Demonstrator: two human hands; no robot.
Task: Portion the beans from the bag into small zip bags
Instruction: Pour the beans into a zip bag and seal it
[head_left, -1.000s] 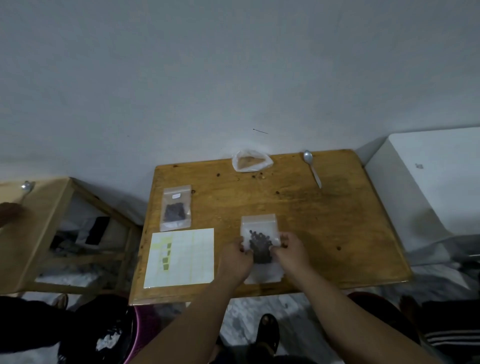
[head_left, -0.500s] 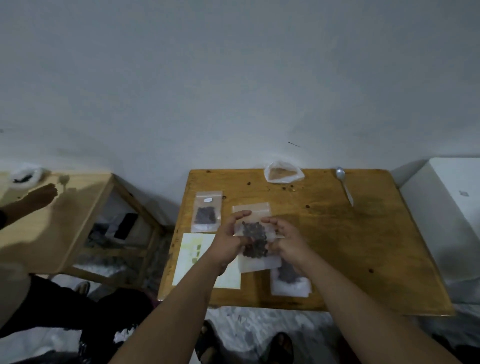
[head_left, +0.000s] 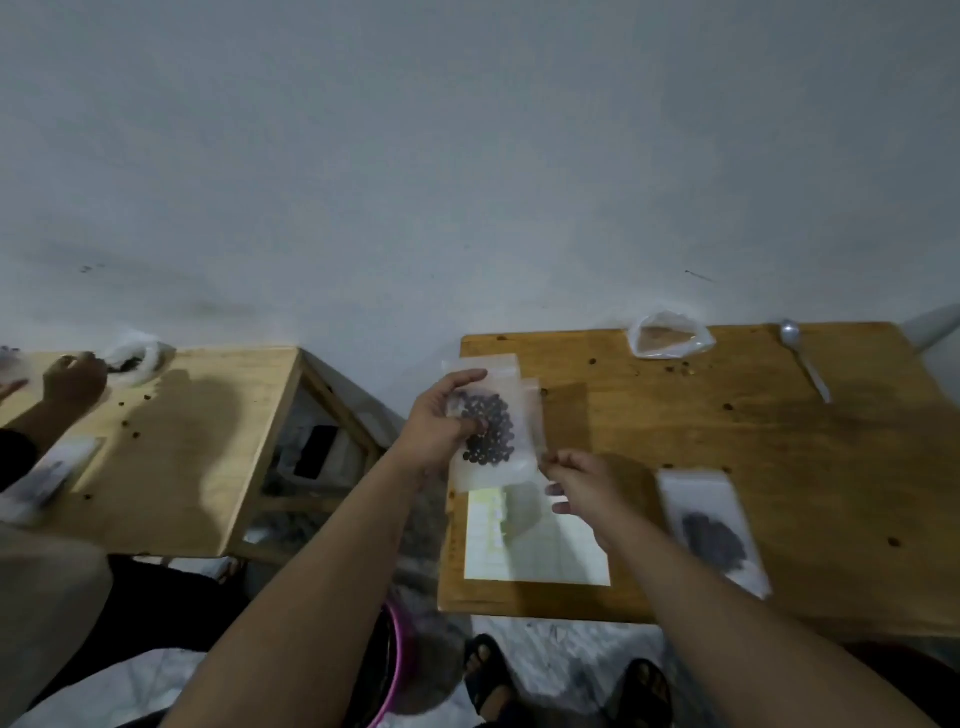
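Note:
My left hand (head_left: 441, 421) grips a small clear zip bag (head_left: 488, 431) holding dark beans, raised above the left end of the wooden table (head_left: 727, 457). The edge of another small bag (head_left: 535, 410) shows just behind it. My right hand (head_left: 582, 483) is lower, its thumb and forefinger at the held bag's bottom right corner; whether they pinch it is unclear. A second filled zip bag (head_left: 711, 530) lies flat on the table to the right. The nearly empty source bag (head_left: 670, 338) sits at the table's back edge.
A metal spoon (head_left: 802, 358) lies at the back right, and a pale sticker sheet (head_left: 540, 540) at the front left. Loose beans dot the table. On a second wooden table (head_left: 197, 441) to the left, another person's hand (head_left: 72, 379) is by a bag of beans (head_left: 130, 358).
Both hands held the filled bag low over the table's front; now it is raised up and left in my left hand alone. My right hand has dropped to its lower corner. The view swung left.

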